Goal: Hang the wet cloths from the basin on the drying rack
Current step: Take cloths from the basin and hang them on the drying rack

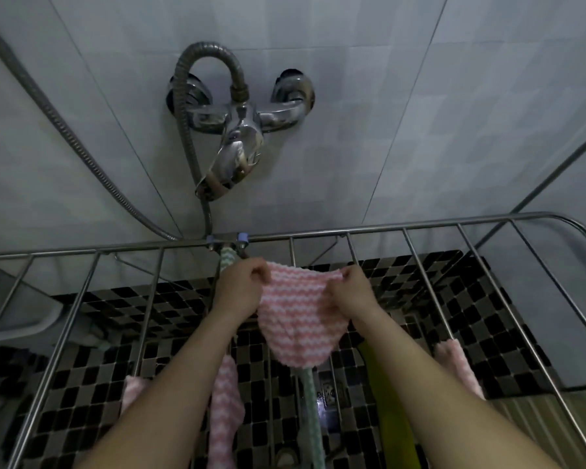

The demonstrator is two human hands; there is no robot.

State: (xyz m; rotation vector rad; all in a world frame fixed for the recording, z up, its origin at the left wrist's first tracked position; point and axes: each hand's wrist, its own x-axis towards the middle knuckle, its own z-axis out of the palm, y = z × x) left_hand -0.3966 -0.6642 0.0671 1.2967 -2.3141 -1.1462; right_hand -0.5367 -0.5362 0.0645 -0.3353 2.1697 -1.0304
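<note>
A pink-and-white striped cloth (298, 316) hangs spread between my hands over the far part of the metal drying rack (420, 228). My left hand (242, 286) pinches its upper left corner, and my right hand (349, 289) pinches its upper right corner. Its lower end sags down between the rack bars. Another pink striped cloth (225, 407) hangs on a bar below my left forearm. A green cloth (310, 401) and a yellow-green cloth (393, 411) hang near the middle. One more pink cloth (457, 370) drapes over a bar at the right. The basin is not clearly in view.
A chrome tap (241, 130) with a shower hose (64, 130) sticks out of the tiled wall just beyond the rack. Below the bars lies a black-and-white mosaic floor (454, 299). A pale pink cloth (132, 390) hangs at the left.
</note>
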